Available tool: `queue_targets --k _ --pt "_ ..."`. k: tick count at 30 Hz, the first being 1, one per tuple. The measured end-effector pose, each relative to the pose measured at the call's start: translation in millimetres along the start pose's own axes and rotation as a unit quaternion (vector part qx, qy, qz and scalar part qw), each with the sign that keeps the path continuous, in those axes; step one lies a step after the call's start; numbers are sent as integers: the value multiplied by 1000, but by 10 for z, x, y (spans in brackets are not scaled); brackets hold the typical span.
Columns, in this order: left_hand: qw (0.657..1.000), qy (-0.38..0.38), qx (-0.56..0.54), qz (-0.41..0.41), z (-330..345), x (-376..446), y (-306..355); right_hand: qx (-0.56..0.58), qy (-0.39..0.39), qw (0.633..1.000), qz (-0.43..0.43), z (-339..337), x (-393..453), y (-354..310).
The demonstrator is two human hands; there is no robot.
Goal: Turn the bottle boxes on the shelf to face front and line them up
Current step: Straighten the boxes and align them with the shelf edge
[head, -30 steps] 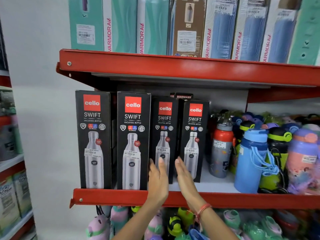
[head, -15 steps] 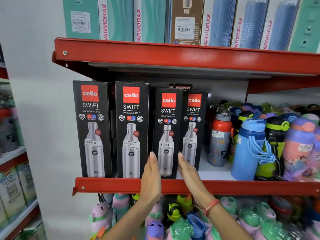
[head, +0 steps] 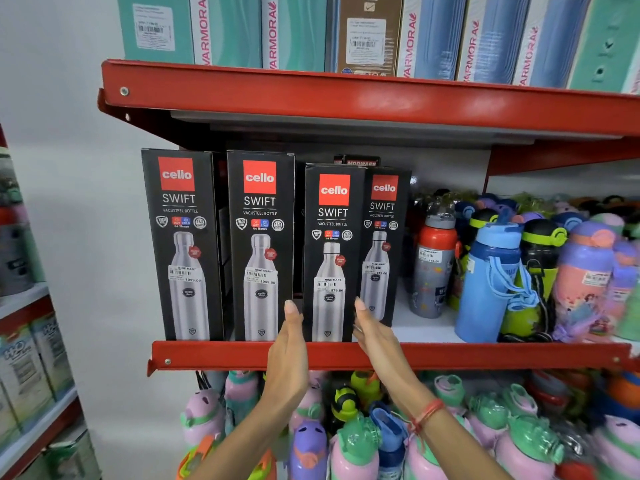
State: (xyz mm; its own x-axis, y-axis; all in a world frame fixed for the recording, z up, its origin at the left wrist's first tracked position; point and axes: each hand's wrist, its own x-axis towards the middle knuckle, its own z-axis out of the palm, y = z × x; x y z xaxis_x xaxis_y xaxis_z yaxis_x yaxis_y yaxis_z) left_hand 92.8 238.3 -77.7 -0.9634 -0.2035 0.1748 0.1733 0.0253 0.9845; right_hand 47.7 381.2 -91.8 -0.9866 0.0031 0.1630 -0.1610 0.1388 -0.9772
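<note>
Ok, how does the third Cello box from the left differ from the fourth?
The third box stands at the shelf lip; the fourth box sits further back. The left hand and right hand lie flat against the third box's sides; the fourth box looks untouched. The third box hides the fourth box's left edge. Both are black, face front and are tagged 979.

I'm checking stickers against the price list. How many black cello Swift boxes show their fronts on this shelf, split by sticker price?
Priced 1099: 2, the far-left box and the second box
Priced 979: 2, the third box and the fourth box, which is set further back
Total: 4
</note>
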Motion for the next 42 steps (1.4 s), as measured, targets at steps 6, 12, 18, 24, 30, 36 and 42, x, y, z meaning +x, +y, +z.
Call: queue_targets --k 6,12,18,24,30,36,42 --pt "989 88 35 110 187 -93 123 14 4 999 -52 -166 30 -22" --pt "989 -83 67 107 788 -5 171 53 92 992 -66 -545 251 -11" --pt "996 -80 45 6 1337 332 76 29 55 998 -20 -740 548 53" --pt "999 7 32 -34 1447 522 8 32 0 999 -22 -712 680 106" --pt "998 -27 46 -33 1300 307 0 31 1 999 -19 -831 518 173" --pt "996 -45 62 -40 1113 -88 101 -11 15 999 -30 -880 146 162" --pt "994 -76 71 -26 992 -293 180 -41 31 999 -17 -837 -142 7"
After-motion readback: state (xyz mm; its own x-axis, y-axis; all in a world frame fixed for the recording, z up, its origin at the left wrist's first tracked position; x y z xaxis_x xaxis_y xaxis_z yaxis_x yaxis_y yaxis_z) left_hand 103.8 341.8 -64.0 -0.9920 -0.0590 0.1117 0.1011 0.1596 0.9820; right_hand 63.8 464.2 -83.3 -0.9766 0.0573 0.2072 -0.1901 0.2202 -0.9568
